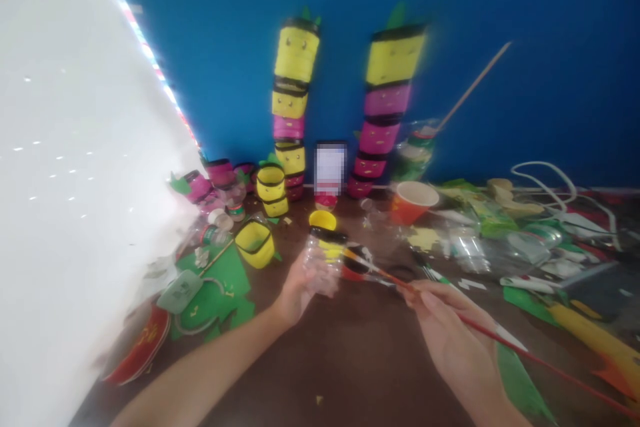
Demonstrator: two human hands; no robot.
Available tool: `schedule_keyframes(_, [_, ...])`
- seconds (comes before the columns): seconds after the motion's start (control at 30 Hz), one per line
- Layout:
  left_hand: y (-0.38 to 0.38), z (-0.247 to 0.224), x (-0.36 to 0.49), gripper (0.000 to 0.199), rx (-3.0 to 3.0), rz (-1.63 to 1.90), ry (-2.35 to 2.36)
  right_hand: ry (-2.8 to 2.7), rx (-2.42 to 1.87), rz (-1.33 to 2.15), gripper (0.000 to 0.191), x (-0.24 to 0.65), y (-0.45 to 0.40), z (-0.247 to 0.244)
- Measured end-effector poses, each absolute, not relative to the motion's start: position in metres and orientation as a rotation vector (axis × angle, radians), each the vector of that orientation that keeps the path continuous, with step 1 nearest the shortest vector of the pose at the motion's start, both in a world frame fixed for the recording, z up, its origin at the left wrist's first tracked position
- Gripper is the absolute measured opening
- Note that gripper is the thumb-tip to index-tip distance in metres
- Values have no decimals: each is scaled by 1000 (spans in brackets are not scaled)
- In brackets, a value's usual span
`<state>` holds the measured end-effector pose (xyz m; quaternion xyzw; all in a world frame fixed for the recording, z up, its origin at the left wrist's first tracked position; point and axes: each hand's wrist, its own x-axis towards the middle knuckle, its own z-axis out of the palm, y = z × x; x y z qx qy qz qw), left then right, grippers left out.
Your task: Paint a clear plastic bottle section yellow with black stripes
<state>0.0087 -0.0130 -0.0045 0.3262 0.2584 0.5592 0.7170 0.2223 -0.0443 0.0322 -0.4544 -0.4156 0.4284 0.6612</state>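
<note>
My left hand (303,287) is closed around a clear plastic cup (325,273) that looks like a cut bottle piece. Its rim is black, and a patch of yellow paint covers part of the side below. Between the fingers of my right hand (445,320) is a paintbrush (390,278) with a long red handle. The brush tip reaches the cup's yellow patch at its right side; blur hides whether it touches. Just behind the cup stands a small yellow container (323,219). A dark red round pot (354,268) sits partly hidden behind the brush.
Two tall stacks of yellow and magenta cups, a left stack (291,107) and a right stack (383,113), stand against the blue wall. A phone (331,170) is propped between them. Left are green sheets (227,280) and a red bowl (143,347); right, a paper cup (415,203) and plastic scraps.
</note>
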Motion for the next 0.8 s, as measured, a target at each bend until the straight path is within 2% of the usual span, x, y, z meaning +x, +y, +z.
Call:
schedule_keyframes(0.27, [-13,-7,8,52,717,1242,571,-1005,-1183,894,19,227,-44,19])
schedule_keyframes(0.67, [-12,-7,8,49,722,1253,559,-1017,-1196,888,16,228,-46,18])
schedule_keyframes(0.8, [-16,-7,9,52,748,1372,619,-1007,-1084,842,16,228,-42,23])
